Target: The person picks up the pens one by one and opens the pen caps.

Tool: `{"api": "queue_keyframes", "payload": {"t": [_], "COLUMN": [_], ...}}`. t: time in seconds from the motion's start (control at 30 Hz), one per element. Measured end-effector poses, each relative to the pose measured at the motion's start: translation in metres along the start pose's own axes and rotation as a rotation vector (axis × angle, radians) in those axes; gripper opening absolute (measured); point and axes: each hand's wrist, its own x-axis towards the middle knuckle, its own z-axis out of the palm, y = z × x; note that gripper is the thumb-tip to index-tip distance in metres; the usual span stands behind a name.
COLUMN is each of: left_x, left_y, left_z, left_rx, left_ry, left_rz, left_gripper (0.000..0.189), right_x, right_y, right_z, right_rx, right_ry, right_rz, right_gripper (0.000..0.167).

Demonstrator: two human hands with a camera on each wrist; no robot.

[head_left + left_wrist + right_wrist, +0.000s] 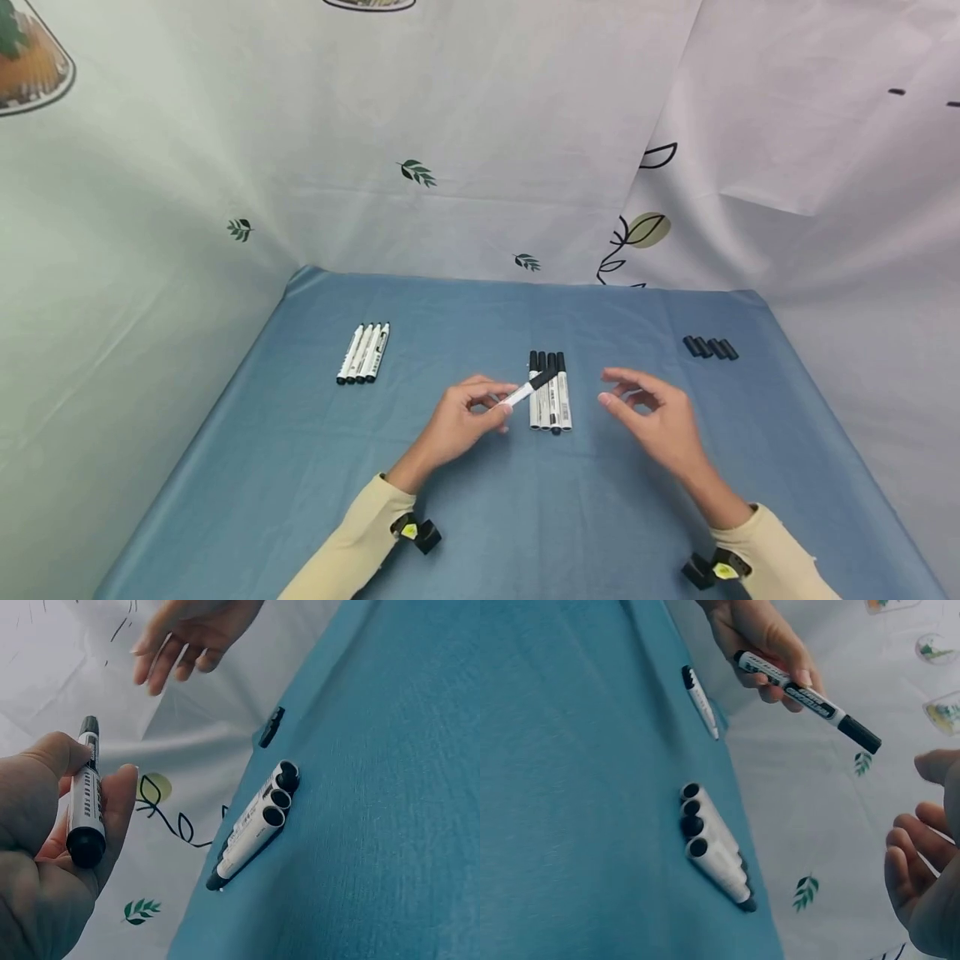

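Observation:
My left hand [459, 423] pinches a whiteboard marker [520, 394] between thumb and fingers, with its black cap pointing up and right. The left wrist view shows the held marker [87, 796] with its black rear end toward the camera. Beyond it, several capped markers [545, 404] lie side by side on the blue cloth, and the held cap overlaps them in the head view. To the right of this row my right hand [663, 423] hovers with fingers loosely bent, thumb and fingertips apart and nothing between them.
At the back left, another row of several white markers [363, 354] lies with tapered ends pointing away. Several loose black caps [710, 347] form a row at the back right. The blue cloth [480, 517] covers the table, and a white patterned curtain [465, 217] hangs behind.

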Motion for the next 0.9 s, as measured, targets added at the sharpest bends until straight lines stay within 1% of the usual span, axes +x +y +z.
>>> {"api": "queue_keyframes", "payload": {"t": [0.13,0.23,0.33,0.43,0.53,0.63,0.9], "left_x": [-0.008,-0.012,-0.016,-0.018,-0.02,-0.022,-0.026], "left_y": [0.005,0.006,0.008,0.009,0.009,0.008,0.007], "left_z": [-0.001,-0.002,-0.002,-0.003,-0.003,-0.004,-0.006], "left_rx": [0.075,0.113,0.139,0.161,0.181,0.184,0.163], "left_ry": [-0.018,-0.041,-0.064,-0.082,-0.093,-0.099,-0.13], "left_rz": [0.025,0.025,0.029,0.047,0.062,0.059,0.052], "left_gripper": [0.03,0.028,0.025,0.025,0.025,0.026,0.026], "right_x": [0.008,0.011,0.011,0.01,0.009,0.008,0.004], "right_y": [-0.009,-0.015,-0.019,-0.021,-0.024,-0.027,-0.03], "right_z": [0.004,0.009,0.015,0.02,0.024,0.027,0.032], "right_rx": [0.055,0.067,0.068,0.072,0.042,0.005,-0.055], "right_ry": [-0.112,-0.194,-0.26,-0.311,-0.333,-0.336,-0.352], "right_rz": [-0.035,-0.047,-0.058,-0.069,-0.064,-0.053,-0.037], "right_gripper": [0.041,0.045,0.046,0.046,0.042,0.036,0.025]}}
